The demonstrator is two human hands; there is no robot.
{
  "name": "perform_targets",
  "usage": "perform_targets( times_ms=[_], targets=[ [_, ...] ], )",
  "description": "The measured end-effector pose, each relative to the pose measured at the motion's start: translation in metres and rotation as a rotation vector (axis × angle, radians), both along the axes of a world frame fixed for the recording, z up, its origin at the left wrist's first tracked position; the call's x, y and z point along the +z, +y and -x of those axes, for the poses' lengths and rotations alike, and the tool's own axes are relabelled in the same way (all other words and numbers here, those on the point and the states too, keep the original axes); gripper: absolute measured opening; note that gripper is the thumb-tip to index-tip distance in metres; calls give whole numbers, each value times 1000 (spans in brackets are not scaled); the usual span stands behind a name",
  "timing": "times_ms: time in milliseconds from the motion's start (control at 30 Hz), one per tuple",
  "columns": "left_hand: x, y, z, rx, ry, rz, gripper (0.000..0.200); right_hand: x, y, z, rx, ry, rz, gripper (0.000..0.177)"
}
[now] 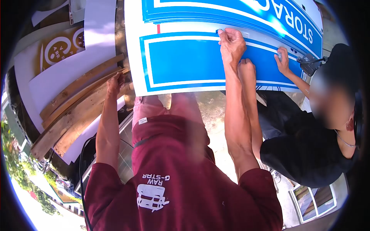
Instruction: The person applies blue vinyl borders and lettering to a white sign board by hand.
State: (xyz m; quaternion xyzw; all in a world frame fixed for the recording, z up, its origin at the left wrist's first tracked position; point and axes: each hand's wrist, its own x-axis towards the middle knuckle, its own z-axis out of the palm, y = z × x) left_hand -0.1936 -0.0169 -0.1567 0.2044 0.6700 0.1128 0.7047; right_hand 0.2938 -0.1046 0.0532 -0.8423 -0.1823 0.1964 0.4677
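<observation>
Blue sign (185, 61) edge inside right grip (231, 43)

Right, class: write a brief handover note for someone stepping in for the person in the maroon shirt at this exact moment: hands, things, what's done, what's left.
Left hand: rests on the ends of the wooden planks; whether it is gripping them is unclear.
Right hand: pinched shut on a pale strip at the upper border of the blue sign.
A co-worker's hand presses the same sign further right.
A stack of lettered blue signs lies beyond it.
Done: the sign lies flat on the white board.
Left: the strip appears not yet off.
</observation>
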Motion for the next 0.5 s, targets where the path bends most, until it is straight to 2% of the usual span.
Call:
perform_targets(
  times_ms=[100, 200, 300, 333, 433, 500],
  targets=[
    [3, 39, -16, -296, 115, -58, 31, -23, 0, -12, 72, -231, 16, 12],
    [16, 69, -27, -643, 180, -235, 32, -25, 0, -15, 46, -294, 60, 12],
    [29, 83, -38, -891, 234, -229, 32, -25, 4, -15, 60, -405, 150, 10],
    [32, 84, -38, -945, 225, -233, 28, -26, 3, -16, 66, -451, 192, 10],
    [31, 73, -28, -888, 155, -159, 23, -27, 2, -12, 99, -585, 233, 13],
    [21, 71, -16, -972, 201, -94, 19, -27, 3, -11, 141, -671, 271, 17]
  ],
)
